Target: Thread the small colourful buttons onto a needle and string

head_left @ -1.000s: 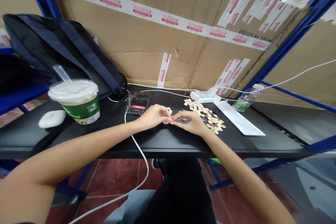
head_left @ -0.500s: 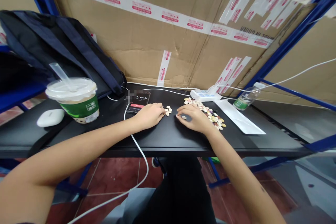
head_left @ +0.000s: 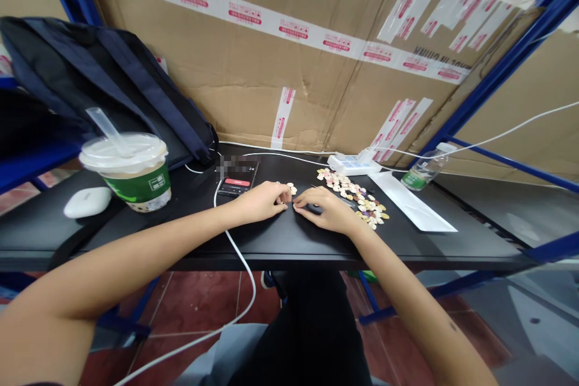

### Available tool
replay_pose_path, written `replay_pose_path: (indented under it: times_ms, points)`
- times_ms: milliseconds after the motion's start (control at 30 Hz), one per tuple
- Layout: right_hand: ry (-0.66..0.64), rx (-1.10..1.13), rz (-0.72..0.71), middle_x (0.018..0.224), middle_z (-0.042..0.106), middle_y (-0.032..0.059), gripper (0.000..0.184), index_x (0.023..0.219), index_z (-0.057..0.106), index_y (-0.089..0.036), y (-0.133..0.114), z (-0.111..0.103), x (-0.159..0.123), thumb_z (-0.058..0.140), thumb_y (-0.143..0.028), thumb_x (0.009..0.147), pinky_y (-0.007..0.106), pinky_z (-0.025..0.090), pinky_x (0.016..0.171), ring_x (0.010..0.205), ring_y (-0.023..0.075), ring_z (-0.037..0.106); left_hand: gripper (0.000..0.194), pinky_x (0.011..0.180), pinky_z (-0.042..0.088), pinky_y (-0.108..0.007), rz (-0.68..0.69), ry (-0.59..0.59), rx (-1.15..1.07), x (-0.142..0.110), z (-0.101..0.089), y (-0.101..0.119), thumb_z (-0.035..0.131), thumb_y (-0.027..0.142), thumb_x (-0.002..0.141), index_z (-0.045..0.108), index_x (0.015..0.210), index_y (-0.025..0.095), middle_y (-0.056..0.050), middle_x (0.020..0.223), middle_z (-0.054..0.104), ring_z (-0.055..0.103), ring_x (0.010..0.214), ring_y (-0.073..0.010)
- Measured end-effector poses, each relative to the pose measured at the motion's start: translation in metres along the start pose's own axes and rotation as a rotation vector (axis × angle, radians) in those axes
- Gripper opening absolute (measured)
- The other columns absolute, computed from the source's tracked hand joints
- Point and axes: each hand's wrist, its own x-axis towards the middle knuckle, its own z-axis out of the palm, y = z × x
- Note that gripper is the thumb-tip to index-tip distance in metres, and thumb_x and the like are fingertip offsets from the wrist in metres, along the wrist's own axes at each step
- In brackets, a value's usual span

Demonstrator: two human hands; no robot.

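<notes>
My left hand rests low over the black table, its thumb and fingers drawn together. Just behind its fingertips lies a little group of small cream pieces, like buttons or shells, partly hidden by the hand. My right hand faces it a short gap away, thumb and fingertips pinched. Whatever either pinch holds is too small or too hidden to make out. Beyond the right hand spreads a larger pile of small pieces, cream, yellow, pink and dark, partly covered by the hand.
A phone lies beside my left hand, with a white cable crossing nearby. Further left are a lidded drink cup, a white case and a backpack. Rightward are a white strip, power strip and bottle.
My right hand has moved left, towards my left hand, and its fingertips have come together. My left hand has shifted slightly, covering more of the little group of pieces.
</notes>
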Motion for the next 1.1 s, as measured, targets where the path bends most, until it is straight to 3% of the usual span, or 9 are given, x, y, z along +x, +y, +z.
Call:
replay_pose_path:
  times_ms: [233, 533, 767, 1100]
  points:
    - [0.027, 0.155, -0.004, 0.1, 0.072, 0.0048, 0.011, 0.099, 0.068, -0.023, -0.005, 0.0, 0.002, 0.059, -0.023, 0.093, 0.035, 0.053, 0.09, 0.096, 0.0189, 0.067, 0.012, 0.074, 0.055, -0.026, -0.213, 0.03, -0.361, 0.005, 0.006, -0.006, 0.067, 0.008, 0.077, 0.065, 0.087, 0.014, -0.003, 0.079, 0.072, 0.071, 0.076, -0.0155]
    - [0.081, 0.214, -0.041, 0.101, 0.074, 0.0036, 0.011, 0.1, 0.069, -0.024, -0.008, 0.001, 0.004, 0.061, -0.023, 0.092, 0.034, 0.053, 0.091, 0.097, 0.0182, 0.068, 0.015, 0.075, 0.056, -0.027, -0.195, 0.042, -0.529, 0.008, 0.011, -0.013, 0.071, 0.011, 0.075, 0.063, 0.087, 0.014, -0.004, 0.08, 0.074, 0.073, 0.078, -0.0161]
    - [0.103, 0.222, -0.038, 0.101, 0.074, 0.0051, 0.013, 0.1, 0.07, -0.023, -0.006, 0.002, 0.002, 0.059, -0.024, 0.093, 0.036, 0.055, 0.092, 0.097, 0.0192, 0.069, 0.022, 0.081, 0.055, -0.03, -0.272, 0.064, -0.629, 0.008, 0.012, -0.011, 0.078, 0.015, 0.071, 0.064, 0.087, 0.012, -0.007, 0.084, 0.073, 0.071, 0.081, -0.0159]
    - [0.124, 0.276, -0.011, 0.095, 0.077, 0.0039, 0.011, 0.095, 0.073, -0.023, -0.009, 0.001, 0.0, 0.062, -0.025, 0.091, 0.034, 0.057, 0.087, 0.09, 0.0192, 0.072, 0.031, 0.073, 0.055, -0.029, -0.276, 0.064, -0.68, 0.006, 0.012, -0.007, 0.076, 0.005, 0.069, 0.062, 0.096, 0.011, -0.002, 0.077, 0.068, 0.068, 0.07, -0.0121]
